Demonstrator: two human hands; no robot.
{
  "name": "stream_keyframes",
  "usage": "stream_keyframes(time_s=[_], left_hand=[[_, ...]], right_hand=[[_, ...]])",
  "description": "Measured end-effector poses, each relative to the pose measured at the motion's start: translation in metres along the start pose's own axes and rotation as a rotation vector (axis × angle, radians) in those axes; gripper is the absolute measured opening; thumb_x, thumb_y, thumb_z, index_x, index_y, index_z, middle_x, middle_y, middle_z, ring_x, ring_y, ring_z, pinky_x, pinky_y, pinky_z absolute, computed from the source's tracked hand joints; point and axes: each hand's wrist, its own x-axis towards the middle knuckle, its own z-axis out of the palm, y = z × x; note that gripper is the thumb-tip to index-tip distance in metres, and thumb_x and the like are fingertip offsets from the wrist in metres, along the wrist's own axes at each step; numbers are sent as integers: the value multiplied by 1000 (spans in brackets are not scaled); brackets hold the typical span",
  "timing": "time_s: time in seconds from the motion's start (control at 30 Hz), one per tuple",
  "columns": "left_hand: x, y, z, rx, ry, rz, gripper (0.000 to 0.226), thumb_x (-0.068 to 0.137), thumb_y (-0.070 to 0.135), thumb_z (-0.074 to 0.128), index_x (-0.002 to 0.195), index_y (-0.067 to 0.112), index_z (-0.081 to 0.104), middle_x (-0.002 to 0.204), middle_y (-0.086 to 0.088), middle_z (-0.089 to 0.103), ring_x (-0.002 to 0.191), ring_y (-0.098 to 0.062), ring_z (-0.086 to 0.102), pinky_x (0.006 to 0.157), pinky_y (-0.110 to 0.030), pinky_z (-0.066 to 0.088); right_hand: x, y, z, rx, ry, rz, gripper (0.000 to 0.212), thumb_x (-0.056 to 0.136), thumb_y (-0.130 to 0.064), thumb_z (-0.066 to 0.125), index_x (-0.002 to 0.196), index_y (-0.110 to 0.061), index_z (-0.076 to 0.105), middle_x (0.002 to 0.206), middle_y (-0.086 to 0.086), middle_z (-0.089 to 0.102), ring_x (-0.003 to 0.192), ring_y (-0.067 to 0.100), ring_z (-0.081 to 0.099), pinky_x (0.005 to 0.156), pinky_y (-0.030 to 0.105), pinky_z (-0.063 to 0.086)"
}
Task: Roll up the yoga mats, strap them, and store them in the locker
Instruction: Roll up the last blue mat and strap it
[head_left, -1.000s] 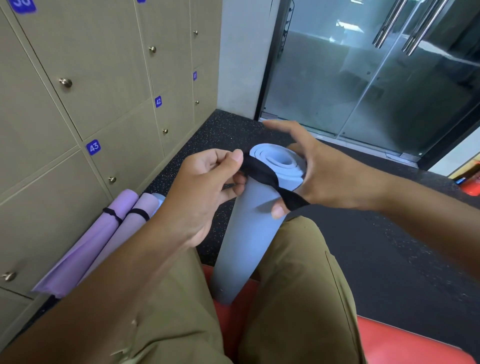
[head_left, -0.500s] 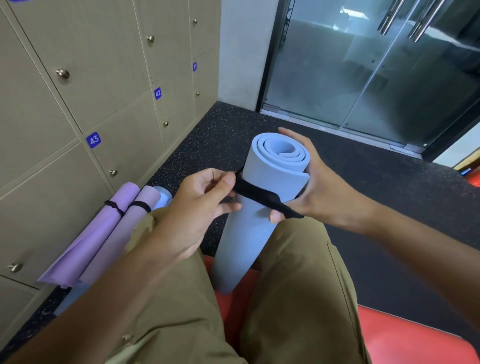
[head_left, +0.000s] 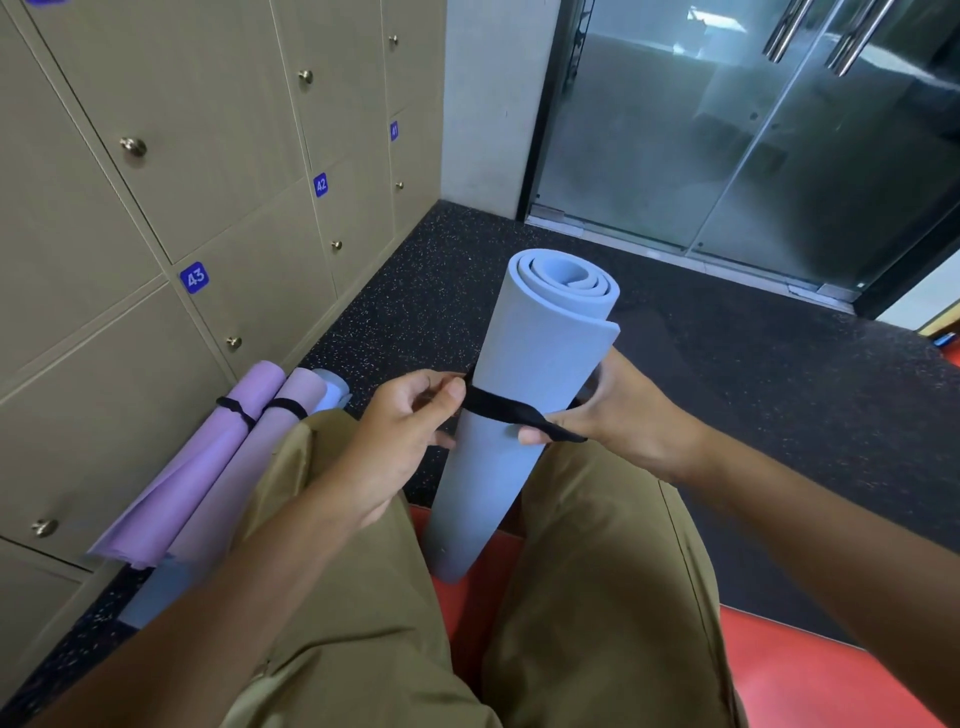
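Partly, the right hand (head_left: 618, 410) is hidden behind the upright blue mat (head_left: 519, 415) between the knees; the black strap (head_left: 511, 410) around it is pinched by both it and the left hand (head_left: 400, 436).

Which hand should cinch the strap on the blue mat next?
Probably the left hand: it pinches the black strap at the side of the blue mat and can pull outward. The right hand steadies the mat and presses the strap.
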Motion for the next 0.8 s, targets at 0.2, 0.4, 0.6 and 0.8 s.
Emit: stream_keyframes(time_s=[0.2,0.4,0.6,0.8], left_hand=[[2,-5,0,46,-6,-13,36,95,41,59,121,17,70,117,0,75,110,-13,68,90,-37,54],[7,-6,-1,34,37,-11,31,104,33,57,116,8,70,106,-3,76,100,-12,67,90,-40,54],[13,-9,-4,-43,72,-18,25,106,21,53,109,-1,65,96,-10,70,92,-16,66,93,-50,54],[7,-7,4,-31,70,111,34,102,41,50,125,17,57,117,-9,70,105,-16,65,90,-39,52]], right_hand=[[-1,1,7,311,-138,43,83,73,-2,85,145,-8,43,126,9,67,119,25,64,90,44,56],[0,10,10,635,-80,56,69,84,-4,54,151,-10,42,133,16,62,122,34,54,102,51,38],[-4,13,17,406,-54,-46,57,96,-17,60,151,-20,45,151,7,53,142,32,45,121,56,30],[0,13,18,377,27,-38,50,101,-18,60,149,-17,46,148,3,56,139,25,49,119,52,35]])
